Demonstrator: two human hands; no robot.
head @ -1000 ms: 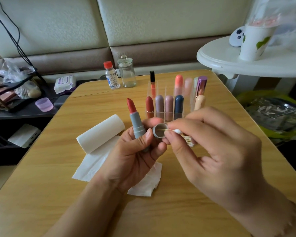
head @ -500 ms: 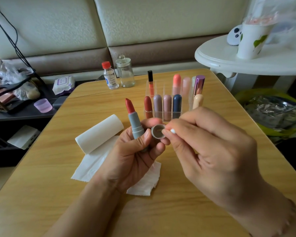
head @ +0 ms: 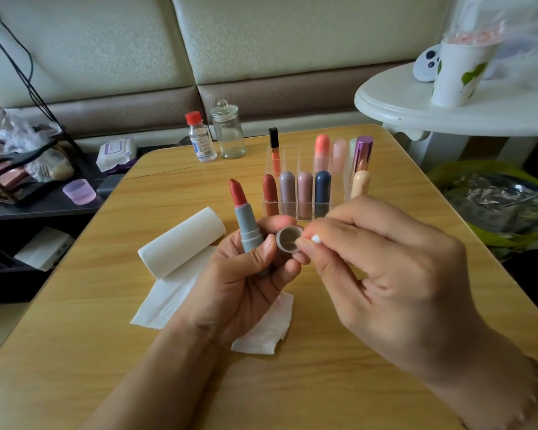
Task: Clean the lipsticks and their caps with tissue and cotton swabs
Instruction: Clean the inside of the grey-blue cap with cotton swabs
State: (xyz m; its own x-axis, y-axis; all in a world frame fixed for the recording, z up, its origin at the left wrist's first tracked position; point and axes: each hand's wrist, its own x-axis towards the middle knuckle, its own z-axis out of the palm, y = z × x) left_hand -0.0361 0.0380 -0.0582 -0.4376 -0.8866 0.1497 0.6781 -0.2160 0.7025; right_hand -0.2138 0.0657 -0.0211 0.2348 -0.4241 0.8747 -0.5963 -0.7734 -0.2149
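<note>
Pinching the cotton swab (head: 316, 238) tight between thumb and fingertips of the right hand (head: 382, 271), only the white back tip poking out near the knuckles. Working end down inside the grey cap (head: 289, 239), out of sight now. A second ago, a good stretch of stick bridging the gap between fingers and cap mouth; half a second ago, shorter; now fingertips right up against the rim. So: swab pushed deeper, probably reaching the floor of the cap where the smears collect.

Left hand (head: 246, 274) doing double duty, curled round the grey lipstick (head: 246, 218) with the red bullet standing uncovered and leaning a little left, and pinching the cap between thumb and forefinger, mouth turned toward the camera. No shift in that hold across the last second, cap and lipstick in the same spot above the near middle of the table (head: 354, 383).

Tissue roll (head: 184, 243) lying to the left, a torn sheet (head: 261, 339) spread beneath the left hand. Farther off, clear organiser (head: 305, 212) with the other lipsticks upright and capped, apparently waiting their turn. Small bottle (head: 199, 141) and glass jar (head: 229, 135) at the far edge.

Meaning for the job: cap interior mid-clean, not finished. Likely next, a twist round the inner wall, then out. Risk worth watching: bare bullet just beside the busy fingers, easy to smudge.
</note>
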